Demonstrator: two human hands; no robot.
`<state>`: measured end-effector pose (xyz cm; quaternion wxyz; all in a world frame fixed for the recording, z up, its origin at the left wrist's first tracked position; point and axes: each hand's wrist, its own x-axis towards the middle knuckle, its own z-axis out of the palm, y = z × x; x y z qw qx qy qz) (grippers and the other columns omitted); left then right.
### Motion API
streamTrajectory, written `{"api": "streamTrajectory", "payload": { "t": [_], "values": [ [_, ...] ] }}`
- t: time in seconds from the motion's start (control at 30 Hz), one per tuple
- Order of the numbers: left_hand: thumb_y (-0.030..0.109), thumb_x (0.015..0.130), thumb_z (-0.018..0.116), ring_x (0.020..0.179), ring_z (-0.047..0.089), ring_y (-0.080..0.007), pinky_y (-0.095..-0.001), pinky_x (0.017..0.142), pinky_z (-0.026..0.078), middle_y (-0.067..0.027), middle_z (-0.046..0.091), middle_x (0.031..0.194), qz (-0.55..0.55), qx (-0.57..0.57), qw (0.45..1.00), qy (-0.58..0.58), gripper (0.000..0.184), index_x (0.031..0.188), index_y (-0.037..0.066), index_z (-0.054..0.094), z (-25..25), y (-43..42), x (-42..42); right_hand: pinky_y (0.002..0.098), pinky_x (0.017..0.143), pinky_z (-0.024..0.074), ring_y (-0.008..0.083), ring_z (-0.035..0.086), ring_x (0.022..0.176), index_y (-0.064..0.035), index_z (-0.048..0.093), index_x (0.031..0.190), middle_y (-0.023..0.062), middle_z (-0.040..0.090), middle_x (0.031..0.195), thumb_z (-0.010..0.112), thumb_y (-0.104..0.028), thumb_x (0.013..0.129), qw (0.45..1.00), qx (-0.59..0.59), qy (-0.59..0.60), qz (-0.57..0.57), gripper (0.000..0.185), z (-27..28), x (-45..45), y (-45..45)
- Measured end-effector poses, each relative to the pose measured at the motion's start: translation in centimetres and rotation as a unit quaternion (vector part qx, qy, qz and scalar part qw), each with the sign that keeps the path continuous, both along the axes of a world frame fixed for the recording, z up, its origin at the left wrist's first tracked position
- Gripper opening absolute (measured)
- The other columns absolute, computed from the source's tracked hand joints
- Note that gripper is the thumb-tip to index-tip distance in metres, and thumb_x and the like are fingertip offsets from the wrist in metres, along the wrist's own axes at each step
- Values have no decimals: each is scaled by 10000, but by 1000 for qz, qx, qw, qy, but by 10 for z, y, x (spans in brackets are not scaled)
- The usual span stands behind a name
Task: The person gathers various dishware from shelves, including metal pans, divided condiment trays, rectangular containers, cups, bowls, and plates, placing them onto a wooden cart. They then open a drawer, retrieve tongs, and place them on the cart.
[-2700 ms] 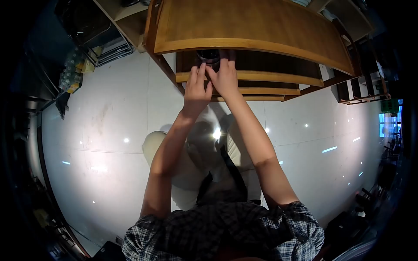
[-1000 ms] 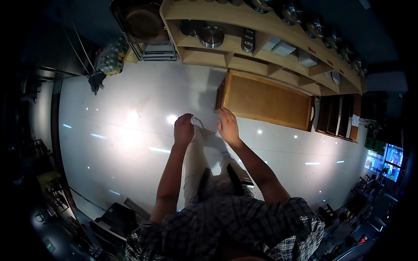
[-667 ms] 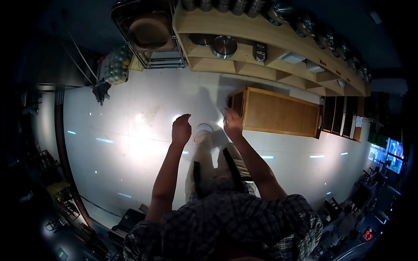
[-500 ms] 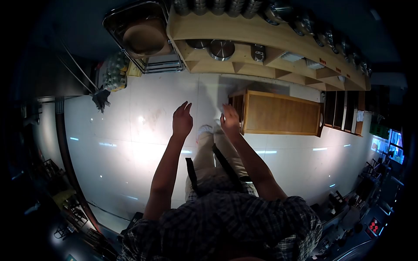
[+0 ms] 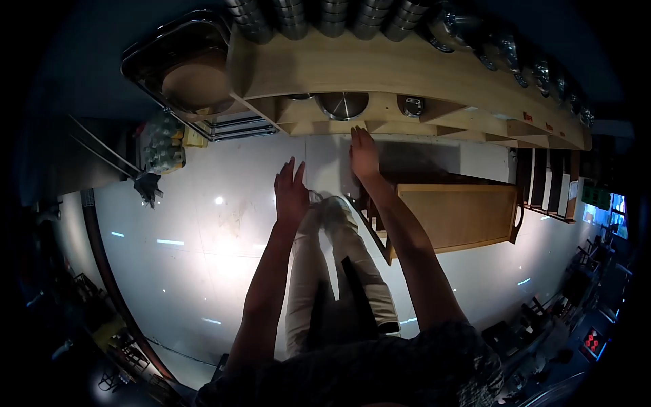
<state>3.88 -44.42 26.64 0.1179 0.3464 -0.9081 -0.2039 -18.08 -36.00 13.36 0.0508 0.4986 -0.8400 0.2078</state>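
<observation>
My left hand [image 5: 291, 193] is held out above the pale floor with its fingers apart, holding nothing. Further forward, my right hand [image 5: 365, 154] stretches its fingers toward the lower compartments of a light wooden shelf unit [image 5: 325, 71]; it looks empty. Just beyond my right fingertips is a round shiny metal lid or pan [image 5: 344, 105] in a compartment; I see no contact. A small dark metallic object [image 5: 411, 105] lies to its right. Below and right of my right hand stands a low brown wooden cabinet [image 5: 454, 216].
Stacks of metal cups [image 5: 332, 17] and glassware [image 5: 505, 51] line the shelf top. A folding chair [image 5: 196, 88] and wrapped bottles [image 5: 163, 144] stand at the left. A dark slatted rack [image 5: 546, 180] is at the right. Pale floor tiles [image 5: 224, 230] lie around my legs.
The shelf and wooden cabinet appear nearer and lower in view. My right hand has reached forward toward the shelf. My left hand stays out in front, its fingers more spread.
</observation>
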Motion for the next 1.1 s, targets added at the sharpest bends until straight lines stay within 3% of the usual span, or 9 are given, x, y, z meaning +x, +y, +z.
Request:
{"api": "streamTrajectory", "payload": {
  "t": [0.33, 0.53, 0.63, 0.7, 0.83, 0.9, 0.97, 1.03, 1.1],
  "values": [
    [-25, 747, 551, 1263, 402, -364, -498, 1013, 340, -191, 379, 1414, -51, 21, 997, 52, 579, 1311, 78, 474, -119, -46, -18, 421, 995, 399, 239, 497, 1173, -42, 539, 1185, 86, 549, 1229, 517, -153, 818, 992, 61, 109, -20, 384, -101, -46, -77],
    [-17, 759, 547, 1263, 404, -372, -502, 1018, 337, -204, 381, 1405, -75, 26, 994, 80, 564, 1312, 70, 481, -149, -45, -31, 397, 864, 464, 199, 592, 868, -90, 639, 823, 31, 615, 890, 563, -165, 714, 965, -63, 255, -8, 153, -100, -59, -90],
    [-3, 766, 546, 1279, 388, -371, -517, 1032, 319, -198, 373, 1413, -81, 34, 993, 81, 565, 1322, 66, 473, -146, -41, -35, 401, 864, 468, 207, 588, 832, -95, 629, 833, 34, 593, 843, 567, -162, 705, 962, 83, 258, 32, 157, -85, -61, -86],
    [4, 769, 545, 1291, 376, -369, -529, 1041, 305, -192, 365, 1422, -81, 32, 993, 77, 570, 1330, 65, 464, -137, -40, -37, 409, 864, 468, 211, 580, 816, -98, 608, 812, 37, 569, 805, 564, -155, 694, 968, -34, 248, 15, 138, -67, -56, -86],
    [55, 788, 568, 1335, 330, -339, -576, 1073, 241, -167, 327, 1452, -55, -34, 997, 29, 582, 1355, 100, 443, -98, -39, -43, 419, 858, 472, 215, 572, 800, -100, 580, 784, 49, 546, 779, 567, -134, 685, 974, -4, 221, 56, 106, -5, -37, -75],
    [76, 794, 581, 1347, 319, -326, -592, 1080, 218, -149, 316, 1463, -54, -59, 996, 28, 587, 1362, 121, 438, -77, -46, -49, 428, 866, 474, 223, 560, 776, -98, 554, 775, 61, 527, 770, 572, -125, 686, 974, -53, 109, 193, 95, 27, -16, -65],
    [121, 815, 590, 1353, 319, -295, -606, 1084, 193, -91, 345, 1458, -69, -114, 991, -23, 531, 1333, 146, 476, -63, -55, -50, 432, 892, 462, 228, 567, 829, -103, 554, 784, 57, 544, 806, 560, -140, 694, 972, -12, 63, 226, 98, 52, 10, -47],
    [111, 801, 570, 1240, 468, -238, -600, 1082, 208, -39, 544, 1282, -94, -108, 989, -32, 379, 1178, 135, 601, -54, -65, -43, 436, 918, 449, 233, 574, 882, -108, 555, 794, 53, 561, 842, 548, -155, 702, 966, 29, 19, 257, 103, 68, 24, -36],
    [101, 792, 562, 1187, 520, -221, -576, 1085, 233, -32, 604, 1204, -112, -102, 987, -52, 338, 1121, 129, 637, -60, -66, -29, 390, 964, 439, 240, 556, 1037, -102, 600, 931, 76, 588, 1012, 553, -142, 723, 941, -14, 16, 337, 217, 75, 28, -33]
  ]
}}
